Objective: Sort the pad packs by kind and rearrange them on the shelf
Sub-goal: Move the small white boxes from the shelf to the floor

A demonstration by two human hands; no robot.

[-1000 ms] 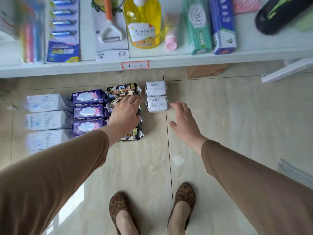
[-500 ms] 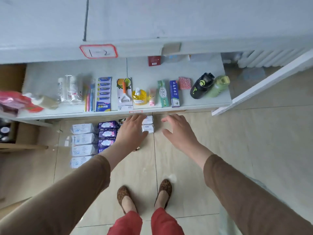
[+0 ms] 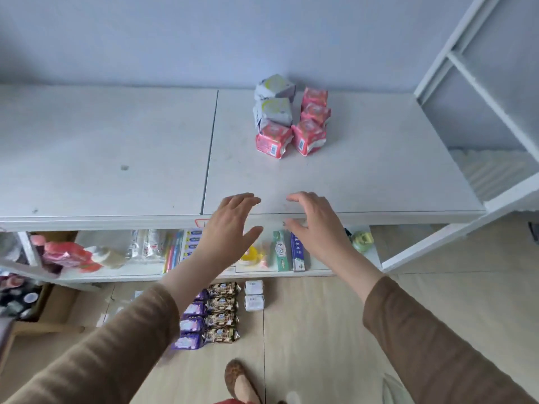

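Observation:
On the top shelf (image 3: 364, 176), near the back wall, stand several pink pad packs (image 3: 309, 135) and two grey-white packs with green circles (image 3: 274, 107). My left hand (image 3: 230, 223) and right hand (image 3: 312, 220) hover empty over the shelf's front edge, fingers spread and relaxed, well short of those packs. Down on the floor lie rows of sorted packs: purple ones (image 3: 191, 325), dark patterned ones (image 3: 223, 314) and two small white ones (image 3: 254, 295). My left arm hides part of the purple row.
A lower shelf (image 3: 122, 272) holds toothbrushes, toothpaste boxes (image 3: 288, 252), a yellow bottle and a green bottle (image 3: 361, 242). A white frame (image 3: 481, 83) stands at the right. Boxes with goods sit at the far left. My foot (image 3: 240, 380) is on the tiled floor.
I have stood up from the floor packs. The view rose from the floor to the top shelf, and both empty hands came up to the shelf's front edge.

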